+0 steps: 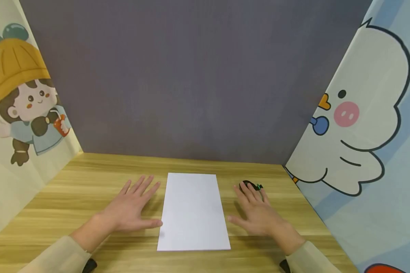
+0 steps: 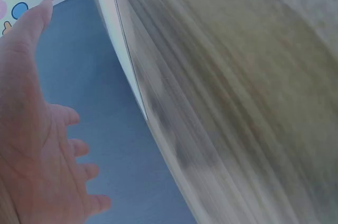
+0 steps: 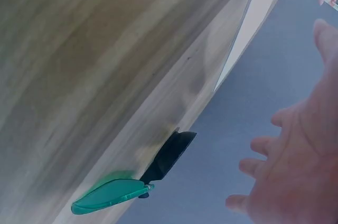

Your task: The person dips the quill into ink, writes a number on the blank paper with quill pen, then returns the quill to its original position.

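A plain white rectangular sheet of paper (image 1: 193, 211) lies flat in the lower middle of the head view, on a light wood-grain counter (image 1: 89, 178), long side running away from the person. Both hands are down at the counter on either side of it, well apart from each other with the whole sheet between them.

The left hand (image 1: 131, 208) sits lower left of centre, palm down, fingers straight and fanned out, thumb pointing toward the sheet's left edge and ending right at it; can't tell if it actually touches. Nothing in it. In the left wrist view the same hand (image 2: 37, 145) fills the left side, open with relaxed fingers, while the counter is a motion-blurred brown smear on the right and the paper's edge (image 2: 124, 60) shows as a pale strip.

The right hand (image 1: 257, 212) is lower right of centre, also open and empty, fingers stretched forward. Its fingertips are just short of a small black and green clip-like object (image 1: 250, 185) lying on the counter right of the sheet's far corner. The right wrist view shows that thing better: a black piece joined to a green leaf-shaped plastic tab (image 3: 134, 184) at the lower left, with the open hand (image 3: 301, 166) at the lower right, not touching it.

Around it all: a flat grey back wall (image 1: 191, 76) across the top, a cartoon girl in a yellow hat (image 1: 20, 94) on the left panel, and a white cartoon duck (image 1: 358, 113) on the blue right panel. Beige sleeves (image 1: 54, 258) show at the bottom corners.
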Available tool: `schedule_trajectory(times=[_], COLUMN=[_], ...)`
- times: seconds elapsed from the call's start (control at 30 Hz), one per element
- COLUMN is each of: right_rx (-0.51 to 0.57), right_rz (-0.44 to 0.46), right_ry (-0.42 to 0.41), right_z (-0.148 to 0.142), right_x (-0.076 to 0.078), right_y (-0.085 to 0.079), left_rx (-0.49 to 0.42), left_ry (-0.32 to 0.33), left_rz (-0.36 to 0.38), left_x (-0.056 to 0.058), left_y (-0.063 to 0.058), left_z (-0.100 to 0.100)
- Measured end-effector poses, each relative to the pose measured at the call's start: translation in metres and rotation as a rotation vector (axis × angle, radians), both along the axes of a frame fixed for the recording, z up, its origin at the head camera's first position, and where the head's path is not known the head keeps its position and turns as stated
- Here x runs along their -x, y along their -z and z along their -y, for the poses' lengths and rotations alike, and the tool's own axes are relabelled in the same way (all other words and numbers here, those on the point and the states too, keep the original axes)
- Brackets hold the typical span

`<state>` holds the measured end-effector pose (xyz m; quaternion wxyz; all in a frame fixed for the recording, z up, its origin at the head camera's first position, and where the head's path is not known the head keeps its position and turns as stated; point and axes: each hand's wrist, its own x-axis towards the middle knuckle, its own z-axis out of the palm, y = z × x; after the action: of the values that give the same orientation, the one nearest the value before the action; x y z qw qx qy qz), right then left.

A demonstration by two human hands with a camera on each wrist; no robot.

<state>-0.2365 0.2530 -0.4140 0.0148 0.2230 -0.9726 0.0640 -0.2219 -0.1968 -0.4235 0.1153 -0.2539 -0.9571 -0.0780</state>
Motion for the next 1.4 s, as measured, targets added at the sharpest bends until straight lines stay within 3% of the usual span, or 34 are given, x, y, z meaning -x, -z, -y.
schedule_trajectory(times=[0.17, 0.4, 0.6, 0.97, 1.2, 1.4], right_rx=[0.014, 0.077, 0.126, 0.107, 0.113, 0.176], right_rz=[0.012, 0.001, -0.017, -0.001, 0.017, 0.002], right_ry=[0.0, 0.023, 0.068, 0.177, 0.217, 0.207], right_z=[-0.002, -0.019, -0.043, -0.077, -0.091, -0.109], right_x=[0.001, 0.006, 0.011, 0.016, 0.021, 0.041], right_y=[0.001, 0.005, 0.0, -0.016, -0.01, -0.002], left_rx=[-0.024, -0.124, -0.138, -0.131, -0.126, -0.12], left_ry=[0.019, 0.086, 0.068, 0.06, 0.057, 0.059], left_rz=[0.031, 0.281, 0.408, 0.441, 0.452, 0.457], left_x=[0.001, 0.005, 0.008, 0.01, 0.011, 0.011], left_y=[0.001, 0.0, 0.004, 0.008, 0.007, 0.006], left_z=[-0.001, -0.005, -0.008, -0.009, -0.01, -0.01])
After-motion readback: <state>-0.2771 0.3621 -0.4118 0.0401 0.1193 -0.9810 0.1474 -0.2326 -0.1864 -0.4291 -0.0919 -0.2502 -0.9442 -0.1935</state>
